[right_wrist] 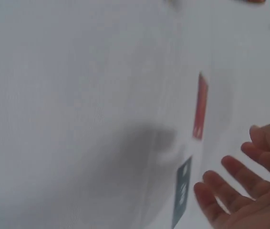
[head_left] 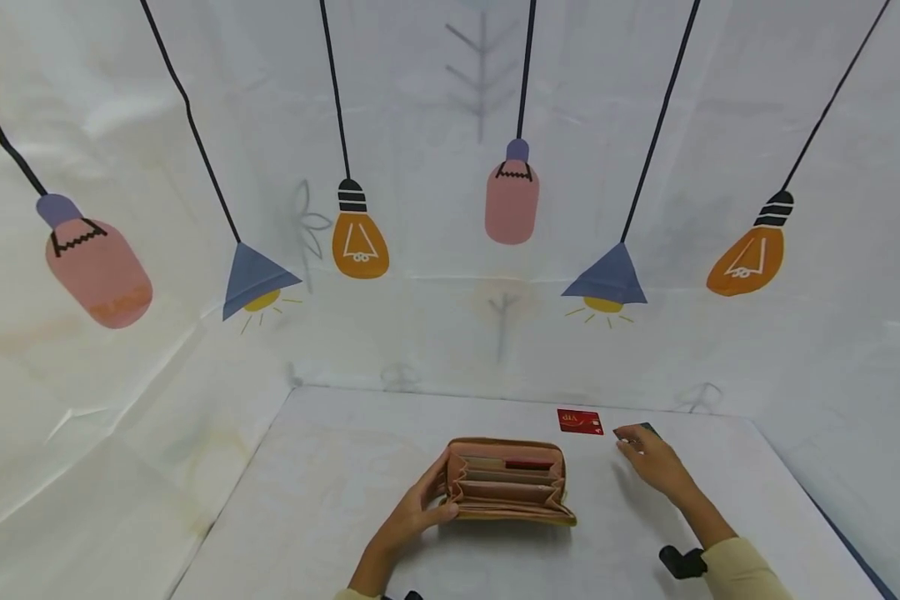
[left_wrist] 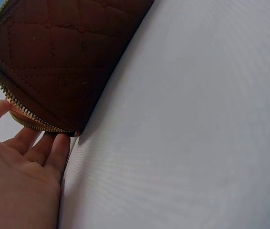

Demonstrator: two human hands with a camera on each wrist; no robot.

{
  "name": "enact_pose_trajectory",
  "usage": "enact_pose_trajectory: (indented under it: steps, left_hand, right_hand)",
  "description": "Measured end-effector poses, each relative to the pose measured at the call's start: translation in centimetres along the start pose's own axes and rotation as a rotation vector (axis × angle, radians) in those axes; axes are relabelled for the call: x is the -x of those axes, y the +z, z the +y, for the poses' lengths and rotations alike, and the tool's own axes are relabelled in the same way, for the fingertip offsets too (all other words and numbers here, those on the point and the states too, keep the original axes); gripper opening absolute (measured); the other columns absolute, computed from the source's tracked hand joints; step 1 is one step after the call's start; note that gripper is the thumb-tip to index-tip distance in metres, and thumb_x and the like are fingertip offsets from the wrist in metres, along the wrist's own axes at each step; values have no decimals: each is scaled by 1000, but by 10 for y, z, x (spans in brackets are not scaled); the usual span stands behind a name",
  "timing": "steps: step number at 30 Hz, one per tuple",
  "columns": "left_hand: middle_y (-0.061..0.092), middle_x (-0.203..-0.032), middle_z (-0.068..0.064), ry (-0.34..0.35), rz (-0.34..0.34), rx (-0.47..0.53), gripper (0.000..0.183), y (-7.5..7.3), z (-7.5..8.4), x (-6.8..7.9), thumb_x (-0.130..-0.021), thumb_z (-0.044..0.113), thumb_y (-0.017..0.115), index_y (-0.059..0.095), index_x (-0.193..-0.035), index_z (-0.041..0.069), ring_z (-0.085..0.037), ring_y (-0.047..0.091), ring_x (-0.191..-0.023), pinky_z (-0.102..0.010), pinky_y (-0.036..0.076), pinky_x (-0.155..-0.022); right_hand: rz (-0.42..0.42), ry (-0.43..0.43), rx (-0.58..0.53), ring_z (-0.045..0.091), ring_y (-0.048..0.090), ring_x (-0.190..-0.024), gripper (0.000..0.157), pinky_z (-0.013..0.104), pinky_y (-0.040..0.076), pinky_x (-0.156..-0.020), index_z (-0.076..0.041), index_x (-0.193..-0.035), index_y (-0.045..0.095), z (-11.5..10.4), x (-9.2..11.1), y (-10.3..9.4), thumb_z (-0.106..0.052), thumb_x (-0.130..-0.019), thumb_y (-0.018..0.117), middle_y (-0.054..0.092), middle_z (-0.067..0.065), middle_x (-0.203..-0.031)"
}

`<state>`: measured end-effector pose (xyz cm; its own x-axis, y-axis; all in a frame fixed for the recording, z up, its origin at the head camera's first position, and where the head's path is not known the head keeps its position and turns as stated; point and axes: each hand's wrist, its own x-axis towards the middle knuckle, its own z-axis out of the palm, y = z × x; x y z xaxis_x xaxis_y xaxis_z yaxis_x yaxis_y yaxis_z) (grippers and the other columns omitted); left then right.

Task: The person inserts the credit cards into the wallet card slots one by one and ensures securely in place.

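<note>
White tabletop (head_left: pixel 322 467) stretches from your wallet (head_left: pixel 506 491) to the left edge; its far edge meets a wall (head_left: pixel 435 333) printed with lamps. Near that far edge lie a red card (head_left: pixel 579 422) and, to its right, a dark green card (right_wrist: pixel 181 191), partly hidden by your right hand (head_left: pixel 654 464), fingers apart, holding nothing. Your left hand (head_left: pixel 414 511) grips the left end of the wallet: quilted brown outside, gold-zipped, its pinkish compartments open toward you.

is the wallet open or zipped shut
Open: the zip-around wallet gapes, its inner compartments showing in the head view.
</note>
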<state>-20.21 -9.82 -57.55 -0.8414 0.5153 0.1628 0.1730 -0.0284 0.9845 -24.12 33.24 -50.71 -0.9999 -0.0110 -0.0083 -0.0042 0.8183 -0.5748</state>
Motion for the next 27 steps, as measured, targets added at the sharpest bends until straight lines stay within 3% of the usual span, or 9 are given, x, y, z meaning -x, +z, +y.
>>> enact_pose_trajectory:
  steps: [6,13,16,20,24,27]
  left_hand:
    - [22,-165,-15,30,-18,-8,81,4,-1,1,-99,17,61,11,-162,21,-33,29,-149,-27,36,-114]
    - [28,-163,-15,28,-11,-22,80,7,0,1,-99,17,60,12,-162,21,-31,34,-147,-28,37,-114]
    - [26,-164,-16,19,-2,-19,80,8,1,0,-98,22,62,14,-162,21,-35,33,-147,-29,37,-114]
    - [27,-164,-14,4,17,-16,81,8,2,-2,-97,26,65,16,-162,23,-35,32,-148,-28,36,-114]
    - [29,-163,-11,-20,23,-7,81,7,4,-3,-96,28,66,17,-161,26,-32,35,-146,-26,36,-113]
    - [30,-163,-12,-21,15,-5,81,7,5,-2,-97,28,65,16,-162,25,-32,36,-145,-27,37,-113]
  right_hand:
    - [19,-45,133,53,54,-119,36,63,48,-92,7,-133,56,32,-9,-11,-5,-99,52,57,34,-130]
    - [33,-197,265,62,41,-127,45,70,38,-100,11,-136,52,57,-16,-10,2,-93,58,41,43,-142]
    - [-10,-178,312,63,41,-127,45,73,39,-96,10,-137,51,63,-18,-10,-2,-94,59,40,42,-143]
    - [-54,-88,384,61,46,-121,44,74,43,-87,4,-137,53,63,-18,-11,-13,-97,61,46,39,-139]
    - [-16,-71,448,55,53,-105,43,67,48,-77,2,-134,57,63,-13,-11,-18,-96,64,55,34,-124]
    - [11,-67,422,51,52,-99,45,63,48,-74,4,-131,58,67,-9,-12,-20,-95,66,54,32,-118]
